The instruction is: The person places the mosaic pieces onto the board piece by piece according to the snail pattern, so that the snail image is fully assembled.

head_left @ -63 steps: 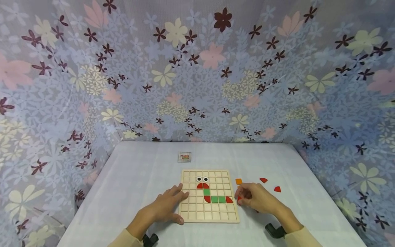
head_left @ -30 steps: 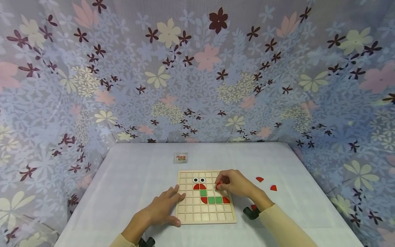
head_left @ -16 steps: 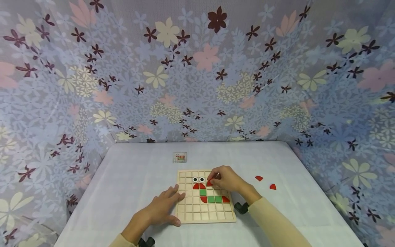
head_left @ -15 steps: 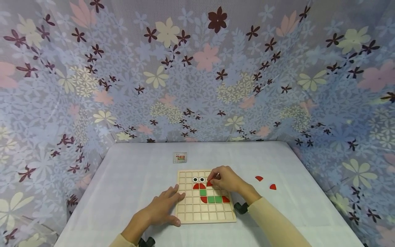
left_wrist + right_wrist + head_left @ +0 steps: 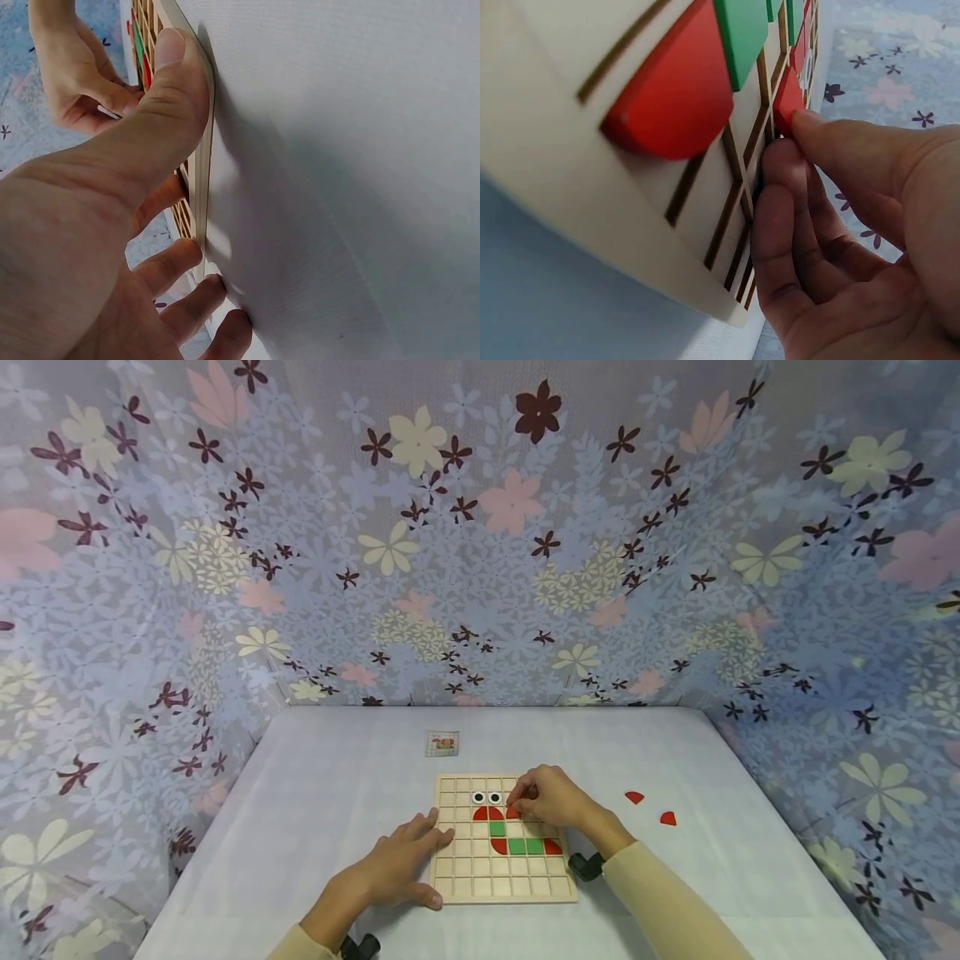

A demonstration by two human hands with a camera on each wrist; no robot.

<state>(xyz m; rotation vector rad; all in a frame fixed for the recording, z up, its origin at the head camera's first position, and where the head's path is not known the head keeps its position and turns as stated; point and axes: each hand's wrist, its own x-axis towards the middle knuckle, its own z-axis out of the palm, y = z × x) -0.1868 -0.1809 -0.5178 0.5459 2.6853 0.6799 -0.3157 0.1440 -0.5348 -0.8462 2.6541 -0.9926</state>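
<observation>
at the left edge of the board (image 5: 462, 887), left hand (image 5: 393, 864) rests, fingers spread, thumb on near-left corner. on the board, green squares (image 5: 517, 846), red quarter pieces (image 5: 480, 814), eye pieces (image 5: 478, 797) in cells. over its far right part, right hand (image 5: 551, 797), grip pinching a red piece (image 5: 513, 813) just right of the upper red pair; can't tell if seated. right of board, two loose red pieces (image 5: 634, 797) on the counter (image 5: 352, 768). beyond board, picture card (image 5: 442, 744). risk: piece could sit skewed across a divider if released off-line; fingers could nudge neighbours; board could slip if left hand lifts. vs oldest frame: right hand and red piece moved from beside the board to over it.
</observation>
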